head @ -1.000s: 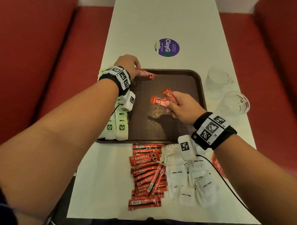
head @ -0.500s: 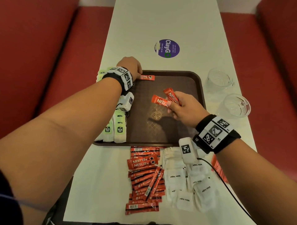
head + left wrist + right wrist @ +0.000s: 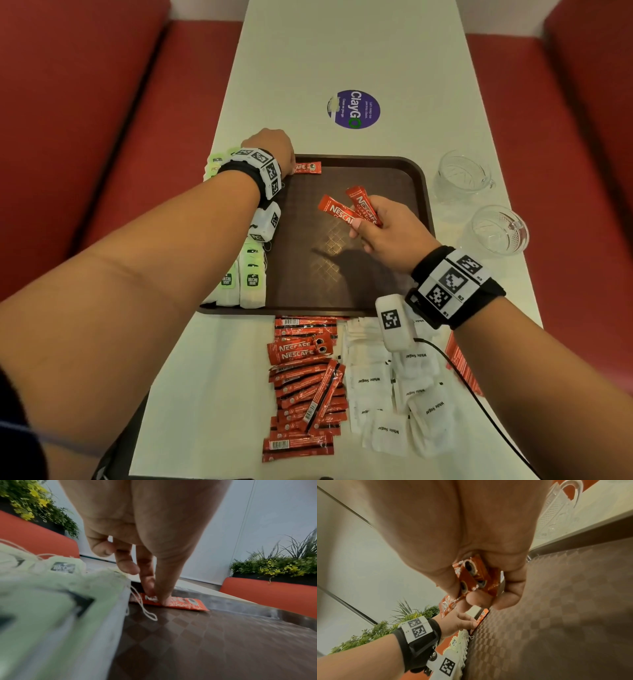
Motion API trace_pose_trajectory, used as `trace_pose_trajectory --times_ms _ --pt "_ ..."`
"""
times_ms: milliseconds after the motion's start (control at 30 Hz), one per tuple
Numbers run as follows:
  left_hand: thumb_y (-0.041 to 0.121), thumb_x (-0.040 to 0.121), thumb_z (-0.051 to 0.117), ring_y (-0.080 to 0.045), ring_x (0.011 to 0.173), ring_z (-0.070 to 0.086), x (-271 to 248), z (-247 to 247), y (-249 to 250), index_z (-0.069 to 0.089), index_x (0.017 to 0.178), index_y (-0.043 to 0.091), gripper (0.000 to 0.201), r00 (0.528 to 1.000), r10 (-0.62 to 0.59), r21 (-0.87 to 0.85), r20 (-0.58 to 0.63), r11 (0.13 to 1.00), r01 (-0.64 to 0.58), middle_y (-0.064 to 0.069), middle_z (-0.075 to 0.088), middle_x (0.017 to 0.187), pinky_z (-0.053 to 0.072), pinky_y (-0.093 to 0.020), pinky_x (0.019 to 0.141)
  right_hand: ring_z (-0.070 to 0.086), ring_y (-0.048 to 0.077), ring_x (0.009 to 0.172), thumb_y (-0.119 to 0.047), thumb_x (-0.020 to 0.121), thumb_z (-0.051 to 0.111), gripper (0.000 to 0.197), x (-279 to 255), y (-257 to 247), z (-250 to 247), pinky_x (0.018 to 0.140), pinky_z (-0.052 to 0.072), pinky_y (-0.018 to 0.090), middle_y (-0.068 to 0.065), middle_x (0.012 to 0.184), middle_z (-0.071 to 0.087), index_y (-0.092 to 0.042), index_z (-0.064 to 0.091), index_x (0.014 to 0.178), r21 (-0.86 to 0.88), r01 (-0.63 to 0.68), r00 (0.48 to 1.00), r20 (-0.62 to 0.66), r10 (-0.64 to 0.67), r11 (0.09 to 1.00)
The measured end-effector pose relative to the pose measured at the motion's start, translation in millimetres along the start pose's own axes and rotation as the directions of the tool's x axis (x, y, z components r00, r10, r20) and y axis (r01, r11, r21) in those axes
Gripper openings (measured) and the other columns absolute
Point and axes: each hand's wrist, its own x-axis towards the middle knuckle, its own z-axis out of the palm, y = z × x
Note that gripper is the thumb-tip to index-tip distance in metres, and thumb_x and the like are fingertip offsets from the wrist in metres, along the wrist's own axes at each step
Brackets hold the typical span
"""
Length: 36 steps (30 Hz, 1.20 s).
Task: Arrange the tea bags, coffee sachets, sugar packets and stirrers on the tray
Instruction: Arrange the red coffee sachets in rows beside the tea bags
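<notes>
Brown tray [image 3: 394, 178] set mid-table, tea bags [image 3: 251, 281] lined along its left edge, right hand [image 3: 387, 229] pinching several coffee sachets [image 3: 346, 214] above it, left hand [image 3: 274, 147] fingertips [image 3: 164, 599] pressing 1 sachet [image 3: 308, 167] flat at its far-left corner

We count one brown tray [image 3: 404, 164], one coffee sachet [image 3: 308, 167] lying flat on it, and three sachets [image 3: 472, 577] in our right hand [image 3: 390, 233]. Two glass cups [image 3: 462, 178] stand on the counter [image 3: 342, 51].
</notes>
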Motion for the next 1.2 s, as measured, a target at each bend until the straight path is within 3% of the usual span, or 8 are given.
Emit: trace_pose_trajectory --times_ms 200,333,467,600,800,933,1033,1200 --pt "0.049 0.095 0.057 -0.016 0.092 0.066 -50.0 -33.1 14.4 0.077 0.101 0.022 0.034 0.957 0.225 -0.329 -0.185 0.903 -0.276 0.004 0.074 0.097 0.051 -0.032 0.085 0.061 0.003 0.060 -0.025 0.101 0.059 0.007 3.7 -3.2 0.5 0.068 0.051 0.029 -0.002 0.083 0.075 -0.020 0.058 0.105 0.035 0.015 0.999 -0.046 -0.013 0.999" --pt "0.049 0.088 0.068 -0.006 0.079 0.066 -94.3 -42.0 18.5 0.077 0.091 0.031 0.020 0.905 0.414 -0.492 -0.103 0.770 -0.408 0.010 0.074 0.084 0.049 -0.024 0.074 0.066 0.023 0.072 -0.025 0.100 0.060 0.009 8.2 -5.0 1.4 0.071 0.054 0.040 -0.004 0.080 0.075 -0.019 0.059 0.106 0.043 0.020 0.997 -0.070 -0.017 0.999" --pt "0.034 0.085 0.076 0.000 0.080 0.062 -111.5 -30.5 7.7 0.076 0.094 0.035 0.009 0.858 0.512 -0.408 -0.041 0.775 -0.482 0.017 0.070 0.082 0.041 -0.017 0.074 0.058 0.015 0.063 -0.026 0.101 0.057 0.009 14.6 -7.2 2.8 0.068 0.049 0.041 -0.002 0.077 0.074 -0.017 0.059 0.101 0.028 0.056 0.997 -0.062 -0.054 0.998" --pt "0.026 0.087 0.075 0.000 0.076 0.056 -109.1 -32.6 -5.5 0.076 0.094 0.031 0.009 0.894 0.436 -0.395 -0.101 0.807 -0.439 0.018 0.067 0.081 0.036 -0.012 0.070 0.050 0.014 0.061 -0.037 0.105 0.044 0.028 20.1 -6.7 4.8 0.067 0.043 0.040 -0.006 0.071 0.058 -0.013 0.056 0.095 0.041 0.013 0.997 -0.082 -0.009 0.999" --pt "0.034 0.086 0.075 -0.009 0.083 0.061 -65.7 -38.4 -42.5 0.073 0.093 0.032 0.008 0.953 -0.016 -0.430 -0.301 0.895 -0.121 0.014 0.067 0.086 0.048 -0.029 0.077 0.042 0.014 0.061 -0.033 0.102 0.042 0.020 18.6 -5.5 1.7 0.066 0.037 0.039 -0.003 0.073 0.049 -0.020 0.045 0.087 0.209 -0.075 0.996 -0.034 0.084 0.975" --pt "0.029 0.082 0.080 -0.011 0.086 0.064 -44.7 -24.3 -29.0 0.073 0.086 0.027 0.008 0.990 0.046 -0.356 -0.133 0.930 -0.091 0.010 0.068 0.084 0.048 -0.027 0.074 0.041 0.013 0.059 -0.023 0.100 0.039 0.012 17.7 -8.9 0.7 0.062 0.036 0.034 0.002 0.073 0.048 -0.015 0.046 0.095 0.268 -0.088 0.996 0.001 0.091 0.959" --pt "0.032 0.080 0.081 -0.014 0.090 0.065 -32.9 -9.8 -18.5 0.074 0.084 0.028 0.008 0.997 0.077 -0.234 -0.020 0.969 -0.079 0.011 0.069 0.085 0.055 -0.036 0.086 0.048 0.018 0.062 -0.019 0.103 0.034 0.019 16.6 -10.9 1.6 0.066 0.043 0.039 0.005 0.079 0.058 -0.010 0.051 0.108 0.226 -0.083 0.996 -0.003 0.086 0.970" --pt "0.041 0.080 0.078 -0.017 0.094 0.063 -19.2 4.2 -14.9 0.070 0.080 0.033 0.011 0.999 0.030 -0.061 -0.025 0.998 -0.031 0.012 0.069 0.088 0.049 -0.038 0.089 0.056 0.023 0.066 -0.024 0.108 0.035 0.021 14.1 -12.2 0.7 0.071 0.052 0.039 0.004 0.084 0.066 -0.010 0.050 0.114 0.173 -0.058 0.998 0.020 0.055 0.983"
